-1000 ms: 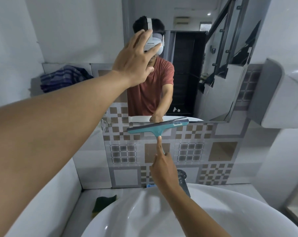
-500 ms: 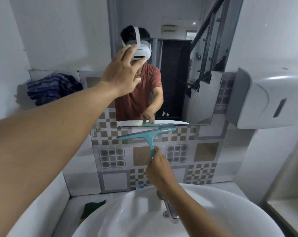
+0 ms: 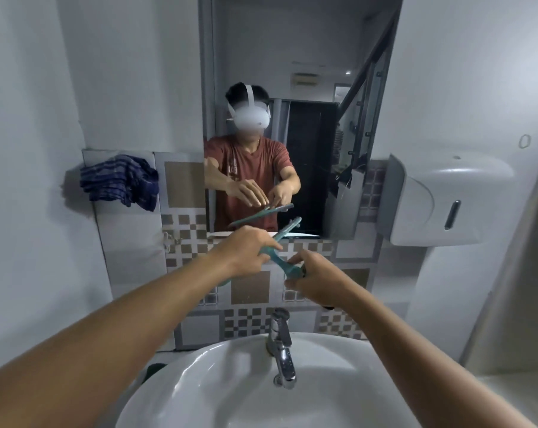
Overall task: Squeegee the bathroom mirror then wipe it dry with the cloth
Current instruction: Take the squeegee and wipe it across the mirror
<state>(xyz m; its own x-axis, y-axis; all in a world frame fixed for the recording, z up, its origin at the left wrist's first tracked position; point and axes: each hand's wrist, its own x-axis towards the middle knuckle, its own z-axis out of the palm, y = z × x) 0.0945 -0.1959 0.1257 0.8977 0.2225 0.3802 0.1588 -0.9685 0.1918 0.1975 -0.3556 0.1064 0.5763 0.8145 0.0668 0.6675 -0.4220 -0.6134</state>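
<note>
A tall mirror [image 3: 304,72] hangs on the wall above the tiled strip. I hold a teal squeegee [image 3: 284,234] in front of the tiles, just below the mirror's bottom edge, with its blade tilted up to the right. My left hand [image 3: 246,251] grips the blade end. My right hand [image 3: 314,278] is closed on the handle end. A dark blue striped cloth [image 3: 119,180] lies bunched on the ledge to the left of the mirror, away from both hands.
A white basin [image 3: 199,381] with a chrome tap [image 3: 281,347] sits right below my arms. A white wall dispenser [image 3: 437,202] juts out at the right of the mirror. Something dark green [image 3: 153,370] lies on the counter left of the basin.
My left hand has dropped from the mirror's face and taken hold of the squeegee blade. The squeegee has come down off the mirror's lower edge and tilted. My view has tipped up.
</note>
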